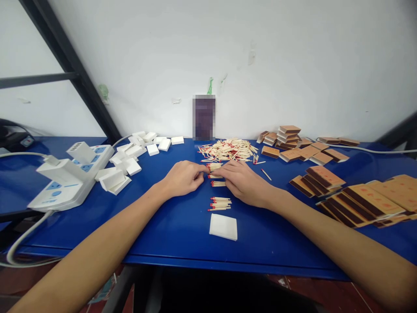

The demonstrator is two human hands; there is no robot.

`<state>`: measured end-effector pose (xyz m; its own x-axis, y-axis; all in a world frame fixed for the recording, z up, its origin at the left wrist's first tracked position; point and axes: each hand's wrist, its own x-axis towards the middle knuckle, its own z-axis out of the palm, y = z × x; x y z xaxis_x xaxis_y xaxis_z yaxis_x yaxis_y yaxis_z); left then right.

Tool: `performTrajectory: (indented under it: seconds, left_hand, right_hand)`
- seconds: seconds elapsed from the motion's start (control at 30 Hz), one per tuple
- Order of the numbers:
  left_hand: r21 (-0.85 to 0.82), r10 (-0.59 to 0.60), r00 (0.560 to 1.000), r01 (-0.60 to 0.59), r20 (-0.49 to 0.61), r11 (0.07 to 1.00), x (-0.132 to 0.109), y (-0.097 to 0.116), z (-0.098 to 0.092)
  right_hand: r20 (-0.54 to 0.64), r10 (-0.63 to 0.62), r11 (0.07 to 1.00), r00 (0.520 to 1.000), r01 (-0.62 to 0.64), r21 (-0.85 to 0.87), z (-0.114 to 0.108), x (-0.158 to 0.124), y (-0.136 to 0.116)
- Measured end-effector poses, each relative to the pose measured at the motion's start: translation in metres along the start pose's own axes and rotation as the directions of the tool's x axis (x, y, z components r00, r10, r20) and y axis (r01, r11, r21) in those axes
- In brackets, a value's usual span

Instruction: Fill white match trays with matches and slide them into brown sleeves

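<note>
My left hand (183,177) and my right hand (241,181) meet at mid-table, fingers pinched together on a small bundle of red-tipped matches (214,167). Just behind them lies a loose pile of matches (229,150). Nearer to me, a tidy bunch of matches (220,203) lies on the blue table (169,226), with another few matches (217,184) beside my right hand. A white inner tray (223,226) rests close to the front edge.
Several white trays (130,158) lie at the back left beside a white power strip (67,178) with its cable. Brown matchbox sleeves (295,143) are stacked at the back right, and flattened ones (355,198) spread along the right. A blurred dark object (203,117) leans on the wall.
</note>
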<state>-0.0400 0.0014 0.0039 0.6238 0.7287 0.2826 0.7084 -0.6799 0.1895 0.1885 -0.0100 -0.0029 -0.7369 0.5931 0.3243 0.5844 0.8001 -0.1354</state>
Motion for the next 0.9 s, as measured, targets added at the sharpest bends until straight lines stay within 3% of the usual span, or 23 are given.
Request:
performTrajectory:
  seconds: [0.7, 0.9]
  left_hand:
    - [0.032, -0.003, 0.999, 0.002, 0.047, 0.999, 0.000, 0.001, 0.001]
    - [0.022, 0.007, 0.999, -0.009, 0.052, 1.000, 0.000, 0.002, 0.000]
  right_hand:
    - [0.050, -0.014, 0.997, 0.999, 0.018, -0.076, -0.005, -0.010, -0.001]
    - [0.047, -0.007, 0.999, 0.999, 0.009, -0.031, -0.009, -0.014, -0.005]
